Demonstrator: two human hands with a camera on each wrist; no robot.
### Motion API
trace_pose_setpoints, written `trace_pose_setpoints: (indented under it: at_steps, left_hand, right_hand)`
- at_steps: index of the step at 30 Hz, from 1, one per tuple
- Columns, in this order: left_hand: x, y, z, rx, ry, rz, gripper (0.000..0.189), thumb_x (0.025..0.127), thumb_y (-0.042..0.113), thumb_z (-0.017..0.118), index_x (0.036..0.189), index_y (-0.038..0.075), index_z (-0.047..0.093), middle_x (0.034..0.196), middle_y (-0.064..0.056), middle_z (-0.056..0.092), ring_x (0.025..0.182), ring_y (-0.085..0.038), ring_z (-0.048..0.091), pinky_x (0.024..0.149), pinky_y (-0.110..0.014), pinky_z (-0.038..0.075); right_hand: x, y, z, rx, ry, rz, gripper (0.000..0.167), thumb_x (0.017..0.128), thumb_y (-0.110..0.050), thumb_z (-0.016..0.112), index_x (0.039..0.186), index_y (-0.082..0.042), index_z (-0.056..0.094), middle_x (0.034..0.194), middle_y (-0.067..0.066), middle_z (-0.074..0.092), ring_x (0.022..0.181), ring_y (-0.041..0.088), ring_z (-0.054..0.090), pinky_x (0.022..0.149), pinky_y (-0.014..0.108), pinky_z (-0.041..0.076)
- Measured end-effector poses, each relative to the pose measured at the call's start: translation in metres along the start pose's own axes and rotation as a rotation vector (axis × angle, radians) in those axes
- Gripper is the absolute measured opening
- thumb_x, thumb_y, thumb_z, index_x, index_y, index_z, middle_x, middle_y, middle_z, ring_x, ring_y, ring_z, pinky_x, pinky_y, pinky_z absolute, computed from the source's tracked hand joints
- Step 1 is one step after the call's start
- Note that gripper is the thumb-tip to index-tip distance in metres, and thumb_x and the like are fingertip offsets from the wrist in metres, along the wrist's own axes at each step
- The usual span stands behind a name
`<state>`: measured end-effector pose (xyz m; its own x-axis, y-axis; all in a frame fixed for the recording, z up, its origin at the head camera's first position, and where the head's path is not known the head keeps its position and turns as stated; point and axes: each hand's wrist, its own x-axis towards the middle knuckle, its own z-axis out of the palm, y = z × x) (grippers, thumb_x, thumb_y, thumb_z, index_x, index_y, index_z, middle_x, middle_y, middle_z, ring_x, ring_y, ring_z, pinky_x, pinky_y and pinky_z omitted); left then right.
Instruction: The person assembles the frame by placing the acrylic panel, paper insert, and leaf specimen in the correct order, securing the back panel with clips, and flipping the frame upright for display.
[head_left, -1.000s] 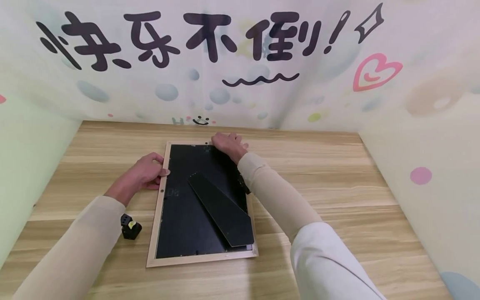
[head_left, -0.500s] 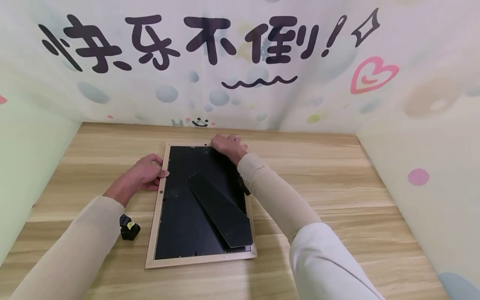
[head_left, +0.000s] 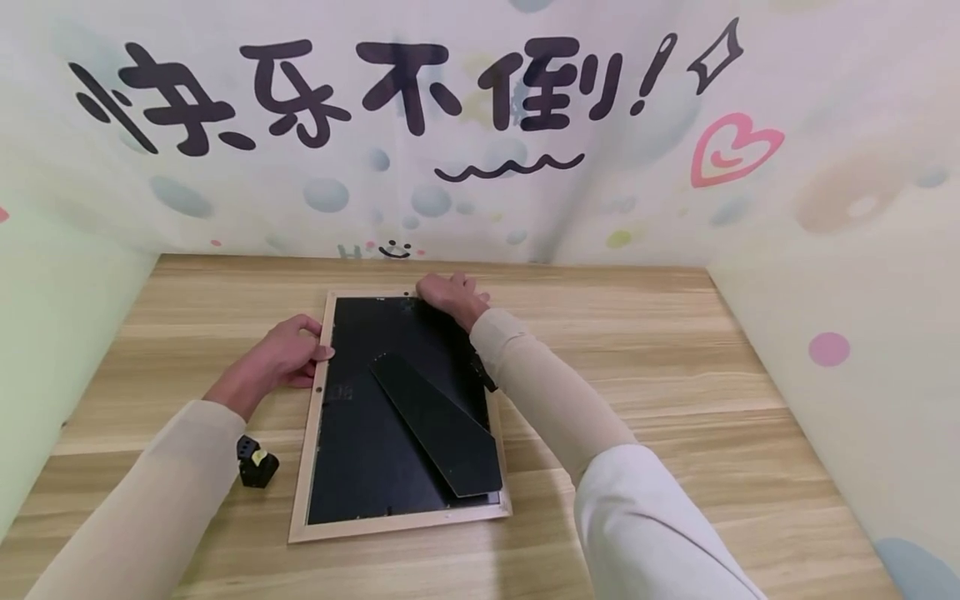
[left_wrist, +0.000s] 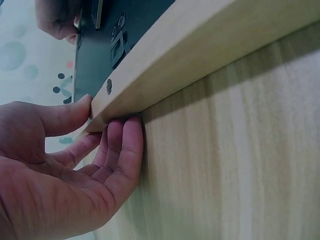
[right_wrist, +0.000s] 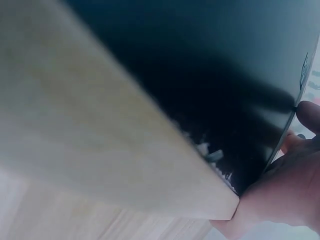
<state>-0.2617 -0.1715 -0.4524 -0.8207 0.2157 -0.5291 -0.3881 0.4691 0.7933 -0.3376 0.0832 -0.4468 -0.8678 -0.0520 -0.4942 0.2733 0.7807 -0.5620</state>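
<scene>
A picture frame [head_left: 303, 467] with a pale wood border lies back side up on the table. Its black backing board [head_left: 352, 450] carries a black easel leg [head_left: 442, 433] set aslant. At the frame's left side, my left hand [head_left: 288, 354] grips the border; in the left wrist view the thumb [left_wrist: 70, 117] presses its top face and the other fingers [left_wrist: 127, 150] are curled against its outer side. My right hand [head_left: 453, 298] holds the far right corner. In the right wrist view that hand [right_wrist: 280, 195] wraps the corner, its thumb or finger end at the board's edge; its other fingers are partly hidden.
A small black object with a yellow patch [head_left: 257, 463] shows beside the left forearm, and a black piece [head_left: 483, 372] by the right forearm. Behind the wooden table [head_left: 615, 350] hangs a printed cloth [head_left: 480, 200]; side walls stand left and right.
The head view has tilted and shifted slightly, so the scene sits a little lower and further left. Both hands keep their hold on the picture frame, which stays in place.
</scene>
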Motion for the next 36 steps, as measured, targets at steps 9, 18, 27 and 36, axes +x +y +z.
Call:
trace_pose_setpoints:
  at_steps: [9, 18, 27, 36]
  left_hand:
    - [-0.0037, 0.0005, -0.0004, -0.009, 0.01, -0.001, 0.042, 0.097, 0.007, 0.051, 0.134, -0.001, 0.033, 0.079, -0.006, 0.06, 0.066, -0.016, 0.06, 0.063, -0.033, 0.054]
    - [-0.0022, -0.0012, 0.0016, -0.003, 0.006, 0.028, 0.043, 0.097, 0.008, 0.052, 0.134, -0.003, 0.033, 0.08, -0.006, 0.062, 0.067, -0.015, 0.061, 0.063, -0.033, 0.055]
    - [-0.0034, -0.0023, 0.0031, 0.0, 0.012, 0.016, 0.049, 0.097, 0.007, 0.051, 0.139, -0.006, 0.03, 0.084, -0.007, 0.061, 0.067, -0.014, 0.061, 0.063, -0.031, 0.055]
    - [-0.0083, -0.0044, 0.0022, -0.016, 0.018, 0.039, 0.048, 0.098, 0.009, 0.051, 0.14, -0.005, 0.031, 0.086, -0.007, 0.063, 0.07, -0.013, 0.063, 0.065, -0.031, 0.056]
  right_hand:
    - [0.0017, -0.003, 0.0028, -0.026, 0.011, -0.001, 0.056, 0.088, -0.034, 0.036, 0.141, -0.016, 0.042, 0.15, 0.012, 0.017, 0.142, 0.031, 0.006, 0.115, 0.059, -0.005]
    - [0.0006, 0.0008, -0.0001, -0.059, 0.008, -0.025, 0.049, 0.087, -0.033, 0.039, 0.132, -0.019, 0.052, 0.152, 0.013, 0.015, 0.137, 0.033, 0.012, 0.107, 0.059, 0.009]
    - [0.0031, 0.0047, -0.0031, 0.069, -0.002, -0.031, 0.016, 0.08, -0.021, 0.046, 0.067, -0.018, 0.037, 0.127, 0.011, 0.031, 0.119, 0.03, 0.023, 0.087, 0.043, 0.023]
    - [0.0004, -0.0041, -0.0055, -0.039, -0.004, -0.119, 0.021, 0.083, -0.018, 0.046, 0.066, -0.018, 0.034, 0.09, 0.005, 0.038, 0.109, 0.028, 0.034, 0.1, 0.042, 0.018]
